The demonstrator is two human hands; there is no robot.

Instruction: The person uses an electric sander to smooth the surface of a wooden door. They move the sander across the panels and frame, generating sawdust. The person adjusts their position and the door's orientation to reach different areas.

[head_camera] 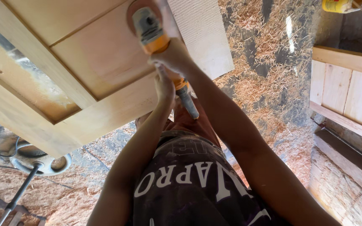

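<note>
Floor: sawdust and wood shavings [269, 50] cover the ground under everything.
Left hand [164, 86]: fingers wrapped round the sander's rear grip.
Right hand [173, 56]: closed over the yellow sander [149, 31], pressing it on the panelled wooden door [97, 62].
Risk: tilting might gouge the panel; the cord [188, 102] could snag.
Hidden: sanding pad, door's far end, fingertips.

The panelled door [80, 71] is bare pale wood, matt and smooth-looking, with faint grain showing, and a second wooden panel [348, 92] of the same raw finish lies well apart from it. The sander [153, 33] has a yellow plastic body, dulled with dust, and a grey, slightly glossy handle end. The floor [269, 75] is rough, strewn with fibrous wood shavings.
</note>
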